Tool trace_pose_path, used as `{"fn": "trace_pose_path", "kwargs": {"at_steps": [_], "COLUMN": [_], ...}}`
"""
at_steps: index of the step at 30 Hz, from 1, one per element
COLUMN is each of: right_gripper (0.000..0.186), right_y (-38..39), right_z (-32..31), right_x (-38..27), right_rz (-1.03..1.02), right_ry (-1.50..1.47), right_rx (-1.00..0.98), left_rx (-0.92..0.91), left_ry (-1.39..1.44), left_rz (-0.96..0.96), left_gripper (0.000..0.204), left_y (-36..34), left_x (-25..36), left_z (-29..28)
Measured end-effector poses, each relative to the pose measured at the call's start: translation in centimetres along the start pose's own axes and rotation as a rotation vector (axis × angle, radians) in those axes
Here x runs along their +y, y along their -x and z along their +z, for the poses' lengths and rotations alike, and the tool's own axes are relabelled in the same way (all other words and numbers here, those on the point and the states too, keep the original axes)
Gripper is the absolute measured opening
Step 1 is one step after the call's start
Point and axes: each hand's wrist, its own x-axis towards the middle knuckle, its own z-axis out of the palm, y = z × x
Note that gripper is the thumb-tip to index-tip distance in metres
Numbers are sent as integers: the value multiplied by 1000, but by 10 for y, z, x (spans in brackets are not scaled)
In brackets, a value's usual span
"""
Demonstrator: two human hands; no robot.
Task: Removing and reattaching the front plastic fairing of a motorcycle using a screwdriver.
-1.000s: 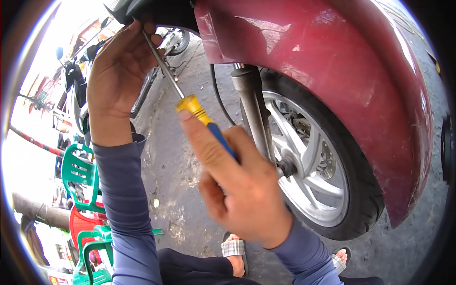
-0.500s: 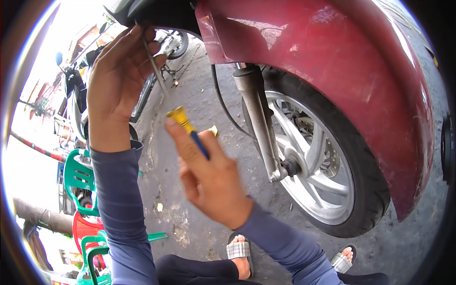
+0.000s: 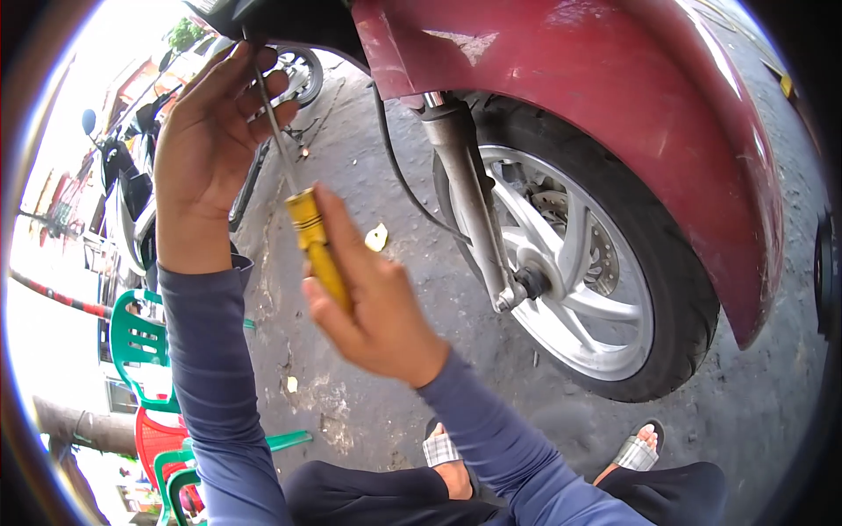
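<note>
A screwdriver (image 3: 309,230) with a yellow handle and a long thin metal shaft slants up to the left. My right hand (image 3: 377,309) is closed around its handle, thumb lying along the side. Higher up, my left hand (image 3: 206,149) has its thumb and fingers curled about the upper shaft, close under a black panel (image 3: 307,26). The panel's underside and the fingers hide where the tip meets it. To the right is the red front fender (image 3: 561,61) of a motorbike, above its front wheel (image 3: 671,351) with silver spokes.
A grey fork leg (image 3: 460,167) and a black cable (image 3: 399,180) run down beside the wheel. Green chairs (image 3: 139,337) and a red chair (image 3: 158,438) stand at left. Parked motorbikes (image 3: 118,175) are behind. My sandalled feet rest on the grey ground (image 3: 351,394).
My right hand has turned the screwdriver's handle and shifted slightly left; more of its yellow side shows. My left hand stays at the shaft. The whole view has shifted a little.
</note>
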Motion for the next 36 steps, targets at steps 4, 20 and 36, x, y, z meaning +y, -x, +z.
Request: {"fn": "trace_pose_path", "kwargs": {"at_steps": [4, 20, 36], "right_gripper": [70, 66, 59], "right_y": [-10, 21, 286], "right_z": [-47, -6, -94], "right_x": [-3, 20, 48], "right_rz": [102, 8, 509], "right_ry": [-107, 207, 921], "right_rx": [-89, 308, -408], "left_rx": [-85, -193, 124], "left_ry": [243, 1182, 1694], "left_rz": [31, 77, 406], "left_gripper": [21, 33, 14], "left_y": [-11, -40, -46], "left_x": [-18, -47, -44], "left_z": [6, 48, 127]}}
